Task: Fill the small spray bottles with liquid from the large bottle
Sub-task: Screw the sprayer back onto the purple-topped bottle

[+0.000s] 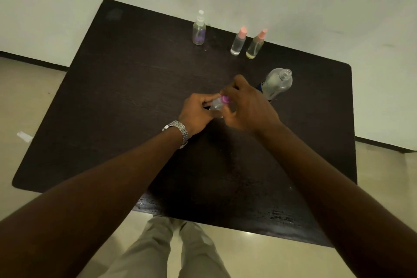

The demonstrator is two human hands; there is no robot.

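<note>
1. Your left hand [198, 113] is wrapped around the clear body of a small spray bottle [217, 106], holding it just above the dark surface [135, 88] near the middle.
2. Your right hand [246, 106] has its fingers closed on the pink cap [225, 99] at the top of that same small bottle; whether the cap is screwed on or loose you cannot tell from here.
3. The small bottle tilts, its cap end pointing toward the large bottle [276, 83].
4. The large bottle stands upright just beyond your right hand, clear, with its neck open and a dark label partly hidden behind your hand.
5. Farther from you than the large bottle, close to the back edge of the surface, two spray bottles with peach caps stand side by side: one with clear contents [238, 42] and, just beside it, one with yellowish contents [256, 45].
6. Well apart from the large bottle, along the same back edge, a spray bottle with a white top [199, 29] stands alone, with something purple showing low inside it.
7. A metal watch [179, 132] sits on your left wrist.
</note>
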